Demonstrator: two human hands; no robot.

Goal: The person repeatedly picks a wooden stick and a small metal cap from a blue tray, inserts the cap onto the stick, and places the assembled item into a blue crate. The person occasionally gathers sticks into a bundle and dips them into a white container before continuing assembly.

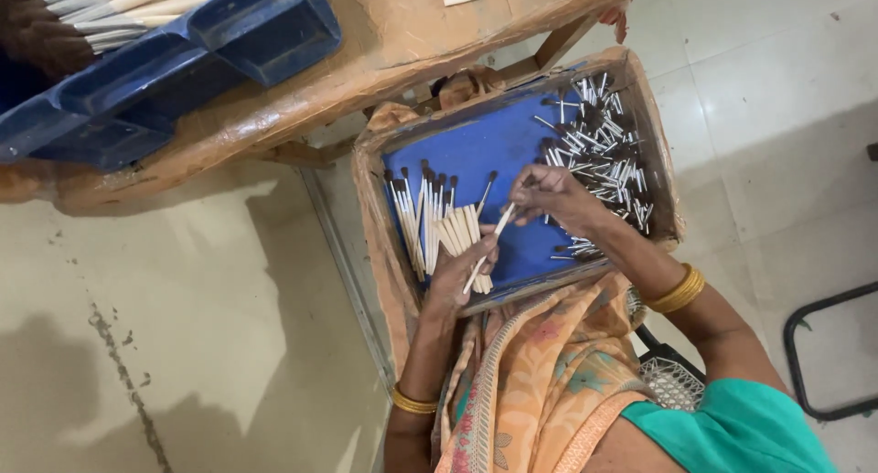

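A blue tray [494, 144] with a worn brown rim rests on my lap. My left hand [455, 276] grips a bunch of pale wooden sticks [462, 231] at the tray's near edge. My right hand [553, 197] pinches one pale stick [498, 224] by its upper end, over the tray's middle, with its lower end by my left hand. Finished brushes with dark tips [421, 212] lie in a row at the tray's left. A loose heap of silver ferrules with dark bristle tips [604, 153] fills the tray's right side.
A wooden bench [393, 43] runs across the top, bearing a blue plastic crate [183, 61] with long pale sticks [128, 6]. Pale tiled floor lies to the left and right. A black metal frame [809, 345] stands at the right.
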